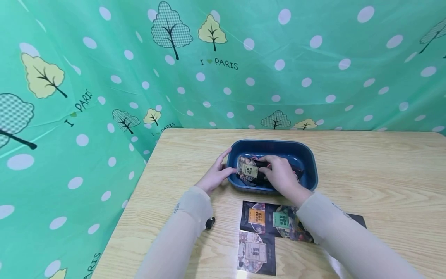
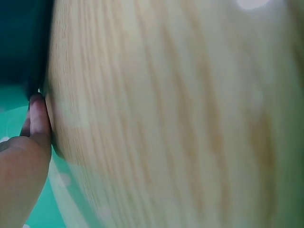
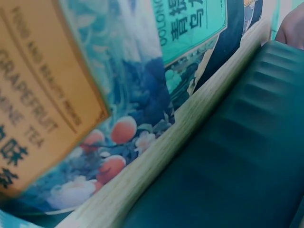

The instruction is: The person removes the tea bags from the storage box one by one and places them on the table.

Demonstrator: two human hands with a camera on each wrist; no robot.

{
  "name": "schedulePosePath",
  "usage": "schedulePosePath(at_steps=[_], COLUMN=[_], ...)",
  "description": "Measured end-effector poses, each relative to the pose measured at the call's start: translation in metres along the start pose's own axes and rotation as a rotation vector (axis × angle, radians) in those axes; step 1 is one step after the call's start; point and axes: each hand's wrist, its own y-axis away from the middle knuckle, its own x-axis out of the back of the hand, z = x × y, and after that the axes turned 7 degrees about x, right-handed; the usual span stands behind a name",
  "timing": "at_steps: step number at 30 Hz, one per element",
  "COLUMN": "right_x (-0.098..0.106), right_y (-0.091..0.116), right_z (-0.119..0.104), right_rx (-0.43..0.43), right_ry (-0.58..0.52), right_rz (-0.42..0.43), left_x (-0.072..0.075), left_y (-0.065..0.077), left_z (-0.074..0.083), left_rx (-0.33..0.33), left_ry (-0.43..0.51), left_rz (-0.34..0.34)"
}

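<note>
A dark blue plastic basin stands on the wooden table with dark packets inside. My right hand reaches into it and pinches a tea packet with a pale yellow label, between thumb and fingers. My left hand rests against the basin's left end, fingers fairly straight, thumb at the rim. In the left wrist view the left fingers touch the basin's outer wall. Other packets under the right hand are mostly hidden.
In front of the basin lie flat tea packets: one orange-labelled, one green-labelled, one lilac-labelled, others partly under the right forearm. A small black object sits by the left sleeve. Behind the table hangs a green patterned cloth.
</note>
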Motion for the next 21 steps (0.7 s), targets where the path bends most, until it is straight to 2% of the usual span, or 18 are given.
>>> schedulePosePath(at_steps=[5, 10, 14, 17, 21], right_x=[0.004, 0.01, 0.016, 0.022, 0.03], right_y=[0.004, 0.008, 0.012, 0.016, 0.022], right_z=[0.0, 0.001, 0.003, 0.005, 0.007], right_rx=[0.003, 0.039, 0.067, 0.045, -0.013], right_ry=[-0.067, -0.15, -0.145, -0.154, -0.226], right_rz=[0.047, 0.136, 0.209, 0.239, 0.235], left_x=[0.0, 0.001, 0.001, 0.0, 0.0], left_y=[-0.002, -0.001, -0.001, -0.001, -0.001], left_z=[-0.001, -0.001, -0.001, -0.001, 0.0], left_rx=[-0.01, -0.023, -0.018, -0.02, -0.022], left_ry=[0.024, 0.024, 0.03, 0.023, 0.019], left_rz=[-0.018, -0.021, -0.018, -0.019, -0.023])
